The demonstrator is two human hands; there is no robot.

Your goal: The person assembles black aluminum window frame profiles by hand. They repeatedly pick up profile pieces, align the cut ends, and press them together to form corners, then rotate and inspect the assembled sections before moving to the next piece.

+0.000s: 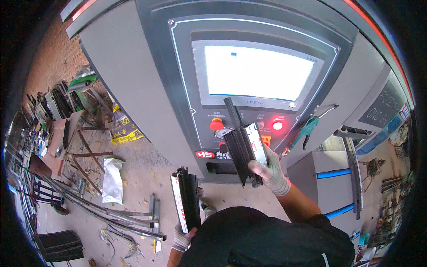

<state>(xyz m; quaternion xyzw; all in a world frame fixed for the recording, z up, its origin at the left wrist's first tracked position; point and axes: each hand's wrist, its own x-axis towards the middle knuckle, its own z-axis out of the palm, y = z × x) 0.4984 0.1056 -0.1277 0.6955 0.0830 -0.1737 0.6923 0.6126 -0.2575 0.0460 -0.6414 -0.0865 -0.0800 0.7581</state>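
Your right hand (267,171), gloved, is clenched around the lower end of a short black aluminium profile (245,149) with a white labelled face, raised against the grey control panel (187,89) just below its bright screen (258,71). Your left hand (183,238), also gloved, grips the bottom of a second black profile piece (187,200), held upright beside your chest, its white strip facing left. Just above your right hand sit a red emergency button (216,124) and a lit red lamp (277,125). Left of your left hand, a white sack (112,180) and a yellow printed bag (124,130) lie on the floor.
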